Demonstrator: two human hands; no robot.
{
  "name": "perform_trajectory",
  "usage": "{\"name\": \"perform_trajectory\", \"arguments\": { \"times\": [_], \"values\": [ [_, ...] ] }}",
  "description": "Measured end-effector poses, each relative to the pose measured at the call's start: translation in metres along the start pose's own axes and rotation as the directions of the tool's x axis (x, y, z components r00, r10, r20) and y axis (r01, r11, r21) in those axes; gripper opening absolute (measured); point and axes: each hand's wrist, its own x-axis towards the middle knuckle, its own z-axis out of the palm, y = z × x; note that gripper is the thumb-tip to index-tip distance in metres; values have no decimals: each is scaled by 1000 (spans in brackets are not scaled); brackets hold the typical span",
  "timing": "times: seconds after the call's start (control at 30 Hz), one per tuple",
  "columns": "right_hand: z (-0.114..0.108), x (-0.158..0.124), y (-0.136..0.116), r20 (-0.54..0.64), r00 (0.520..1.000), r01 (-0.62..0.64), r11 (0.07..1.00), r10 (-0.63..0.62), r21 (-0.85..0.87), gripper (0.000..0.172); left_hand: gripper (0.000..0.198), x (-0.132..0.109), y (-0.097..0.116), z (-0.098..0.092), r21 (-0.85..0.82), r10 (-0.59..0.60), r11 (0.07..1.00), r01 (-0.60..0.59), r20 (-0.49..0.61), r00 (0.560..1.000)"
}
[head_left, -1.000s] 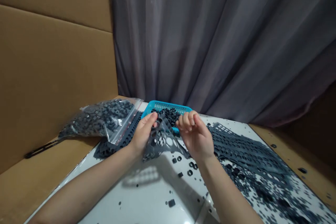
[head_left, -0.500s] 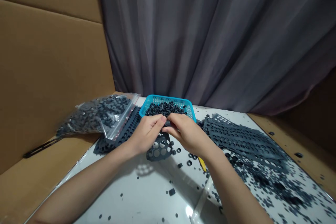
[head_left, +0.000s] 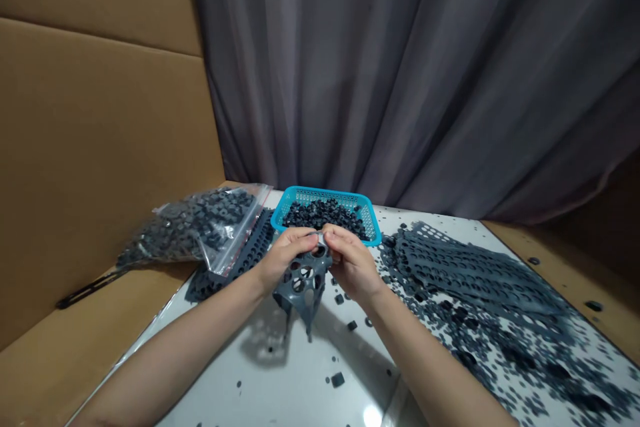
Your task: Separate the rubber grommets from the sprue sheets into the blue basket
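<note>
Gripping the top of a holed grey sheet [head_left: 306,280] between thumb and fingers of the left hand [head_left: 287,252] and the right hand [head_left: 351,259], with tips close together. Holding it so as to dangle below the fingers, above a glossy white tabletop [head_left: 280,390]. Facing, just beyond the fingers, a blue basket [head_left: 325,191] of small dark pieces [head_left: 320,213], with a grey curtain [head_left: 375,67] behind. Having, left of the fingers, a clear zip bag [head_left: 195,223] full of dark pieces, partly covering a perforated mat [head_left: 254,250], beside a cardboard wall [head_left: 100,120]. Having, right of the fingers, piled holed sheets [head_left: 465,273] amid scattered bits [head_left: 520,353].
</note>
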Motion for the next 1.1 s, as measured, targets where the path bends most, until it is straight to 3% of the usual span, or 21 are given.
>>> {"name": "perform_trajectory", "arguments": {
  "times": [0.1, 0.2, 0.23, 0.3, 0.37, 0.43, 0.5, 0.57, 0.7, 0.77, 0.9, 1.1],
  "values": [
    [-1, 2, 3, -42, 999, -2, 995, 6, 98, 36, 42, 1, -4, 3, -73, 13, 997, -19, -85, 996],
    [-12, 8, -3, -23, 997, 79, 988, -76, 134, 39, 44, 0, -4, 5, -93, 46, 994, -56, -105, 993],
    [-19, 11, -6, -10, 994, 113, 990, -113, 88, 39, 44, 0, -4, 6, -92, 49, 994, -58, -94, 994],
    [-37, 17, -12, 11, 982, 187, 967, -188, -174, 35, 42, 0, -5, 6, -86, 31, 996, -36, -60, 998],
    [-60, 22, -16, -6, 963, 216, 787, -270, -578, 28, 41, 1, -8, 5, -90, 0, 996, -3, -38, 999],
    [-83, 26, -17, -58, 935, 125, 475, -351, -871, 21, 39, 3, -10, 3, -101, -9, 995, 3, -53, 999],
    [-103, 28, -16, -79, 926, 8, 230, -369, -973, 16, 38, 5, -10, 0, -86, 10, 996, -16, -79, 997],
    [-117, 29, -14, -92, 940, -61, 103, -329, -993, 14, 35, 6, -8, -2, -34, 25, 999, -28, -82, 996],
    [-125, 30, -10, -117, 953, -112, 31, -281, -993, 16, 24, 6, -1, -6, 174, 35, 985, -23, -69, 997],
    [-125, 30, -9, -127, 950, -132, 2, -284, -991, 17, 30, 5, 2, -7, 257, 77, 965, -58, -62, 995],
    [-123, 29, -6, -147, 951, -167, -50, -272, -985, 19, 50, 3, 4, -7, 298, 129, 947, -118, -16, 992],
    [-128, 28, -2, -177, 942, -219, -121, -286, -968, 32, 43, 3, 5, -7, 310, 65, 948, -76, 45, 997]
  ]
}}
